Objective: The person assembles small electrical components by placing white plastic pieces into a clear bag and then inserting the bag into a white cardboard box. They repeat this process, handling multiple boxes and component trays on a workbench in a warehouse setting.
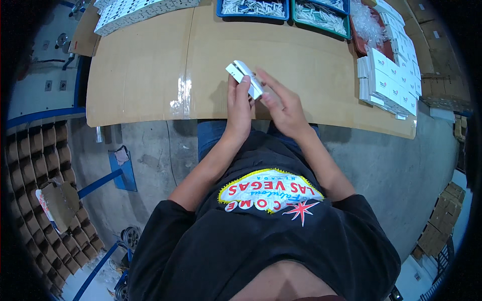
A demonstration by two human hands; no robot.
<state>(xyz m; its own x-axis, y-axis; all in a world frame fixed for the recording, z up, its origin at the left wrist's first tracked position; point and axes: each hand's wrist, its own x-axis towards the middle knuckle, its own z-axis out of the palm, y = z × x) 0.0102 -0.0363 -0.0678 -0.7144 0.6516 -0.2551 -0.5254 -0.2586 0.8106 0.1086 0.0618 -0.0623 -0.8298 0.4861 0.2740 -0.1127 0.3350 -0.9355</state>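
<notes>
Above the near edge of the cardboard-covered table (140, 75), my left hand (239, 110) grips a small, slim white box (255, 89). The box is tilted, and a dark gap runs along its length between two white parts. My left thumb presses on its near face. To the right of the box is my right hand (287, 111), fingers stretched and apart. Its thumb is close to the box's lower end; whether it touches I cannot tell. Motion blurs its fingertips.
Along the far edge stand a blue bin (253, 19) and a green bin (321, 31) full of small white pieces. A red tray (359, 44) holds clear plastic bags (369, 22). Stacked white boxes (389, 83) sit far right; patterned white boxes (145, 15) lie far left.
</notes>
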